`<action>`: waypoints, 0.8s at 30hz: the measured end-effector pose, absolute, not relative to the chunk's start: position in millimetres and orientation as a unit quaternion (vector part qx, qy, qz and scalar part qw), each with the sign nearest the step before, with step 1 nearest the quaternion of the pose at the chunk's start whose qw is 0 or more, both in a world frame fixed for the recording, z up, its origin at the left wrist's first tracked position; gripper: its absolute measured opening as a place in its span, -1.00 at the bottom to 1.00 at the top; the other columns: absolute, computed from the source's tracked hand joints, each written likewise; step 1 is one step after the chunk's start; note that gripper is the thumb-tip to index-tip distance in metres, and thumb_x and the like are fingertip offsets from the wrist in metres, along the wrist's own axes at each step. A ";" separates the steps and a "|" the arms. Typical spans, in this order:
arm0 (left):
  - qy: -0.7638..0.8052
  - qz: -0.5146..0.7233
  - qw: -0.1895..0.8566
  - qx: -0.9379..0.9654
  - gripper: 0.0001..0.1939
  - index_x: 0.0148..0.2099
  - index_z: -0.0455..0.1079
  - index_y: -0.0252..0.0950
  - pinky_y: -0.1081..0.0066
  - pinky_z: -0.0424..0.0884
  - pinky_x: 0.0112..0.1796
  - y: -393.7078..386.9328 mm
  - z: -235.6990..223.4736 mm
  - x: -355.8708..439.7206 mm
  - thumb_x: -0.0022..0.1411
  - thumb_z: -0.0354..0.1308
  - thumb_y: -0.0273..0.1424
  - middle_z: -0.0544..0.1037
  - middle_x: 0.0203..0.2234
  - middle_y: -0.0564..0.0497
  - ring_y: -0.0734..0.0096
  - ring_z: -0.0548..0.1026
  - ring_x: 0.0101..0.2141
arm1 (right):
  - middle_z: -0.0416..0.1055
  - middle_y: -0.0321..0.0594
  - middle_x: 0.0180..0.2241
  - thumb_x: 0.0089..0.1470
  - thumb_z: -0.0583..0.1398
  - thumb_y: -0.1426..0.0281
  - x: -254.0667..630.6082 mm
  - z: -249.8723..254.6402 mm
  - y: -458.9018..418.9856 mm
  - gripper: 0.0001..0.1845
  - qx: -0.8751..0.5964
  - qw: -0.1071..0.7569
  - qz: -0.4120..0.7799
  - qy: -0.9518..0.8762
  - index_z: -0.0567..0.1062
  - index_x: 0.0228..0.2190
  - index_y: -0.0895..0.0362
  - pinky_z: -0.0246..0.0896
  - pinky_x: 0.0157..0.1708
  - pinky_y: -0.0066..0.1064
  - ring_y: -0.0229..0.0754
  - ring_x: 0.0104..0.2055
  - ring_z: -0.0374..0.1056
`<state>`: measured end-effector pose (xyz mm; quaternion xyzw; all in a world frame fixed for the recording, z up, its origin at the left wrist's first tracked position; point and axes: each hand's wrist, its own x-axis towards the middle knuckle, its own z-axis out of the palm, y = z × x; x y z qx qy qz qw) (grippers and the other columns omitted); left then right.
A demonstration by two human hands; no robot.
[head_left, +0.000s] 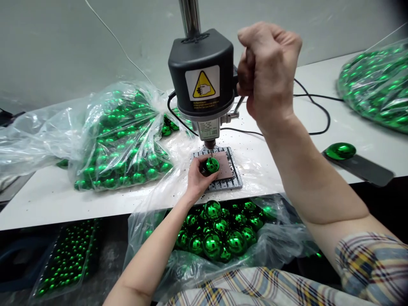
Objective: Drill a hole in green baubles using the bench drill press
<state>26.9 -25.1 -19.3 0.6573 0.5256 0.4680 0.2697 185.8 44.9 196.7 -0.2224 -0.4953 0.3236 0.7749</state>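
Note:
Between the thumb and fingers of my left hand [198, 173] sits a shiny green ball [212, 165], steadied on a pinkish pad. That pad [227, 168] lies on the slotted metal base plate [236, 180] of a small drill press. The black head of the drill press [201, 76] stands above, its bit pointing down at the ball's top; whether the two touch I cannot tell. Raised at the right of the head, my right hand [269, 68] is closed around the feed lever [237, 108], whose grip end the fingers hide.
An open plastic bag of green balls [219, 231] is right before me, below the table edge. Filled bags stand on the left [124, 144] and far right [379, 85]. A green ball lies by a dark phone-like slab [371, 168]. Black cable [318, 132] crosses the white table.

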 end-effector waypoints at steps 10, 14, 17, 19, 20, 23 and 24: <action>0.535 0.550 0.296 0.569 -0.48 0.00 0.33 -0.26 0.37 0.44 -0.15 -76.0 -5.2 -5.7 0.00 0.42 -0.38 0.46 -0.12 -0.04 0.37 0.51 -0.18 | -0.10 -0.39 -0.72 0.09 0.01 0.70 184.9 198.5 61.0 -0.51 -0.247 0.769 0.338 -0.483 0.15 -0.75 0.05 -0.42 -0.81 -0.41 -0.33 -0.72 -0.13; 0.514 0.577 0.313 0.553 -0.47 0.00 0.36 -0.25 0.42 0.43 -0.16 -90.7 5.6 -10.1 -0.01 0.45 -0.38 0.46 -0.19 0.01 0.41 0.49 -0.20 | -0.10 -0.39 -0.71 0.07 0.05 0.66 186.5 196.6 62.9 -0.54 -0.258 0.771 0.318 -0.489 0.15 -0.75 0.06 -0.38 -0.82 -0.45 -0.36 -0.73 -0.12; 0.497 0.592 0.284 0.568 -0.46 0.02 0.40 -0.22 0.44 0.41 -0.13 -100.8 13.4 -12.1 -0.01 0.48 -0.38 0.44 -0.14 0.00 0.39 0.47 -0.13 | -0.11 -0.41 -0.71 0.03 0.09 0.64 186.4 197.5 61.7 -0.54 -0.277 0.766 0.309 -0.492 0.12 -0.77 0.06 -0.39 -0.82 -0.48 -0.43 -0.74 -0.14; 0.491 0.595 0.273 0.575 -0.47 0.03 0.42 -0.20 0.44 0.40 -0.12 -107.5 17.2 -13.3 0.00 0.49 -0.39 0.43 -0.13 -0.01 0.37 0.45 -0.11 | -0.12 -0.42 -0.72 -0.01 0.13 0.61 186.0 198.3 60.7 -0.54 -0.293 0.761 0.304 -0.492 0.08 -0.77 0.06 -0.41 -0.82 -0.50 -0.45 -0.75 -0.15; 0.488 0.596 0.273 0.577 -0.48 0.03 0.43 -0.19 0.44 0.39 -0.11 -110.8 18.9 -13.8 0.01 0.48 -0.40 0.43 -0.12 -0.01 0.37 0.45 -0.10 | -0.13 -0.43 -0.72 -0.02 0.15 0.59 185.8 198.6 60.4 -0.54 -0.299 0.759 0.303 -0.493 0.07 -0.77 0.06 -0.42 -0.82 -0.51 -0.46 -0.75 -0.15; 0.477 0.608 0.306 0.556 -0.52 0.00 0.49 -0.17 0.42 0.40 -0.08 -120.6 25.1 -15.1 0.01 0.49 -0.41 0.43 -0.11 -0.01 0.34 0.45 -0.06 | -0.15 -0.44 -0.72 -0.04 0.17 0.55 185.7 198.1 60.2 -0.54 -0.309 0.754 0.299 -0.496 0.06 -0.76 0.07 -0.41 -0.80 -0.53 -0.48 -0.74 -0.16; 0.471 0.616 0.331 0.538 -0.54 -0.03 0.50 -0.17 0.41 0.41 -0.06 -123.8 28.0 -15.6 0.00 0.50 -0.40 0.44 -0.11 -0.01 0.34 0.46 -0.06 | -0.15 -0.43 -0.72 -0.03 0.16 0.54 185.8 197.5 60.3 -0.55 -0.309 0.754 0.301 -0.495 0.06 -0.76 0.07 -0.41 -0.79 -0.53 -0.47 -0.74 -0.16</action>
